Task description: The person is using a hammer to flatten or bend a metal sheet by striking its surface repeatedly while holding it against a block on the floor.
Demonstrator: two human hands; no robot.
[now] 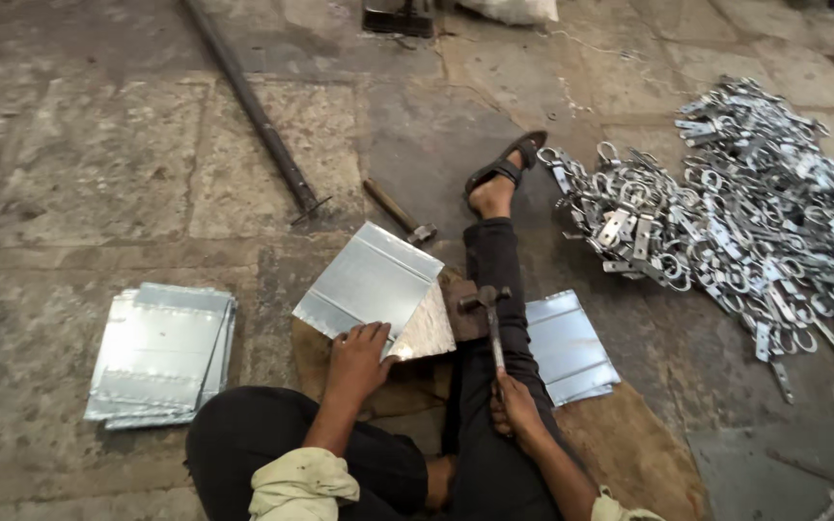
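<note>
I sit on a stone floor with one leg stretched forward. My left hand (359, 355) presses on the near edge of a shiny galvanized metal sheet (371, 282), which rests tilted over a small block (462, 311) in front of me. My right hand (514, 407) is closed around the handle of a hammer (487, 301), whose head rests on the block just right of the sheet. A few more sheets (571, 347) lie to the right of my leg.
A stack of metal sheets (161, 352) lies at left. A big heap of metal clamps and rings (745, 212) fills the right. A second hammer (400, 212) and a long iron rod (253, 111) lie ahead. Burlap sacking (629, 434) covers the floor beneath me.
</note>
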